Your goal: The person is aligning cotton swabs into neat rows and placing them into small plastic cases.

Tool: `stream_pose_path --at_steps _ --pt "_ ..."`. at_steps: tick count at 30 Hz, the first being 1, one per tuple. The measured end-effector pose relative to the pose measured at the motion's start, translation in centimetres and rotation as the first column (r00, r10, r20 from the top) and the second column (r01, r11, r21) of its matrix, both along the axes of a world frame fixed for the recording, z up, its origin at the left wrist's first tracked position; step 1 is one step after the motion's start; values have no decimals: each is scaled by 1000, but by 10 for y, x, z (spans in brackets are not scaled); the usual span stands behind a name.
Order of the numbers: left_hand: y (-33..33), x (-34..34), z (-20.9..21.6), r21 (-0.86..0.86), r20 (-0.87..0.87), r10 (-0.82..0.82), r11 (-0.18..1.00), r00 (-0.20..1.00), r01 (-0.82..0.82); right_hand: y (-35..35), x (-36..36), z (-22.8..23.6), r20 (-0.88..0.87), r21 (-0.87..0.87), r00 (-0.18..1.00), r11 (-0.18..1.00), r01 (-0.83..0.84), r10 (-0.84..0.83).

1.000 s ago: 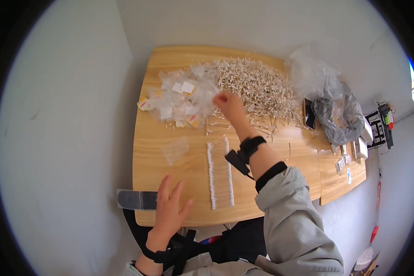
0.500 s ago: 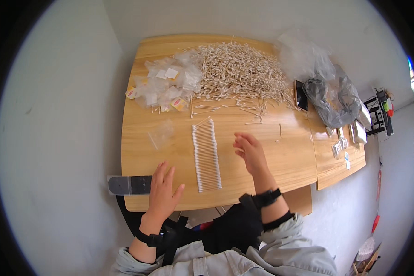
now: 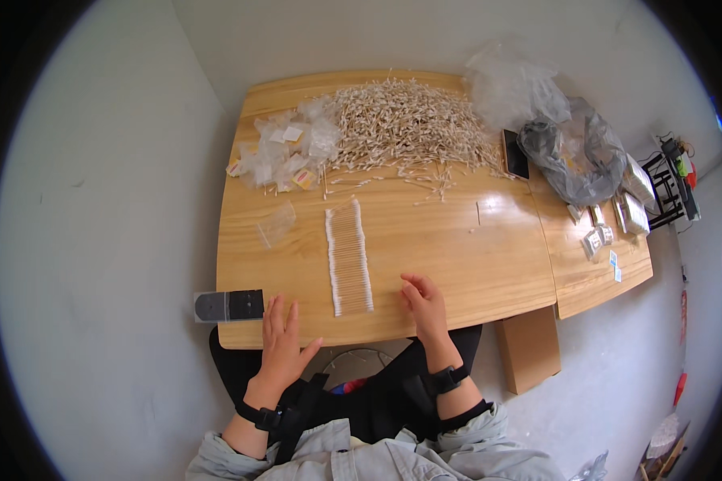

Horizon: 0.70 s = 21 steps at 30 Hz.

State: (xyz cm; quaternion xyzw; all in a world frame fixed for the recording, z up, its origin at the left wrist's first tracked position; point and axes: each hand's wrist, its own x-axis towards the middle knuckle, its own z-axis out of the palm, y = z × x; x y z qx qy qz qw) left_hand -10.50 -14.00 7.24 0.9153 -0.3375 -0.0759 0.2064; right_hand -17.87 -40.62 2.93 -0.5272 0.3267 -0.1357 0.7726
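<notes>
A neat row of cotton swabs (image 3: 349, 256), laid side by side, runs up the wooden table between my hands. My left hand (image 3: 282, 345) is spread at the front edge, holding nothing, its fingertips beside a dark flat strip in a clear sleeve (image 3: 229, 305). To the right of the row, my right hand (image 3: 425, 306) hovers with its fingers curled together; no swab sticks out of it. Farther back lies a big loose heap of cotton swabs (image 3: 413, 120), some strays scattered along its near side.
Small clear bags with labels (image 3: 289, 148) are piled left of the heap. One flat clear bag (image 3: 277, 225) lies left of the row. At right are a phone (image 3: 516, 154), a grey plastic bag (image 3: 578, 180) and small packs (image 3: 598, 240). A cardboard box (image 3: 528, 350) stands below.
My right hand has drawn back toward the front edge, away from the row's right side, its fingers curling more. The left hand stays near the strip. The view has shifted slightly.
</notes>
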Motion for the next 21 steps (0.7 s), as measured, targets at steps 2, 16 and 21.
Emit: stream_pose_path --at_steps 2,16,21 --pt "4 -2 -6 8 4 13 1000 1000 -13 2 16 5 17 -230 999 972 -43 49" --pt "-24 41 -26 -146 -101 49 987 994 -63 -55 214 22 -374 -853 804 169 -494 462" --pt "-29 47 -41 -222 -70 90 969 994 -103 -58 236 19 -547 -796 621 -118 -594 562"
